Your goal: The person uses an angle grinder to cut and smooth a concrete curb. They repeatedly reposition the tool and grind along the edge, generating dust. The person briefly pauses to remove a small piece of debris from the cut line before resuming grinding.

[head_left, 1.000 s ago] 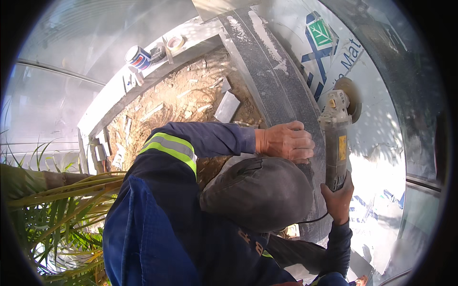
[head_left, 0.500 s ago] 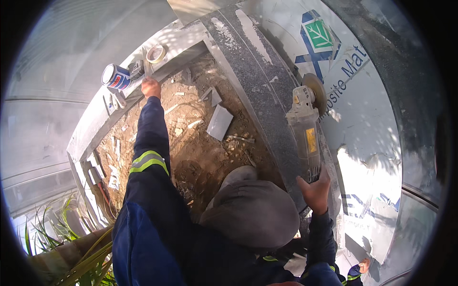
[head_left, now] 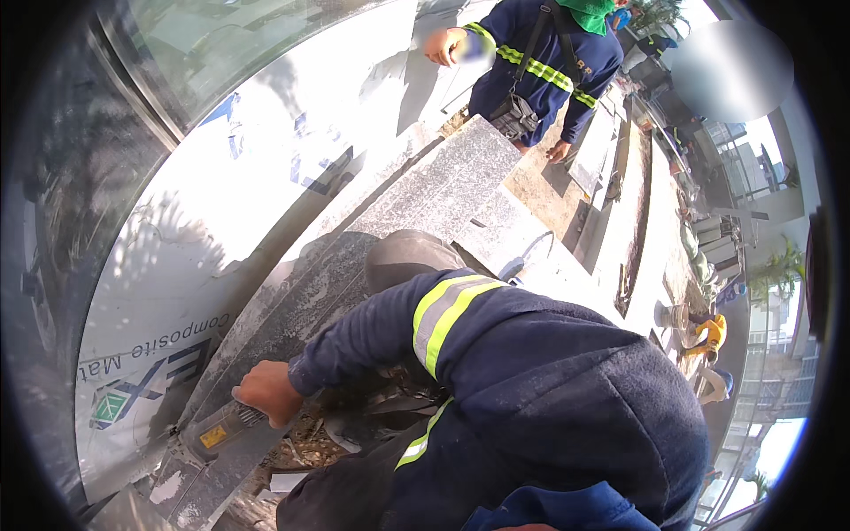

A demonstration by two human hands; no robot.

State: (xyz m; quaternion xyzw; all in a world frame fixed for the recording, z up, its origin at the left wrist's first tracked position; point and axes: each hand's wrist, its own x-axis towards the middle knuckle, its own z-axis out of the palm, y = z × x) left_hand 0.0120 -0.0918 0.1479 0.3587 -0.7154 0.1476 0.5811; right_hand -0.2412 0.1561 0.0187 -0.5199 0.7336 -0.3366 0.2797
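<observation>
Evidently, the grinder (head_left: 218,432) is gripped at its rear by the right hand (head_left: 268,394), fingers curled round it, over the stone ledge (head_left: 292,327), presumably for steadiness; the left hand, out of view, cannot be judged

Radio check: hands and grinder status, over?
Right hand gripping grinder; left hand out of view. Grinder at stone ledge, disc unclear. Co-worker beyond ledge.
</observation>
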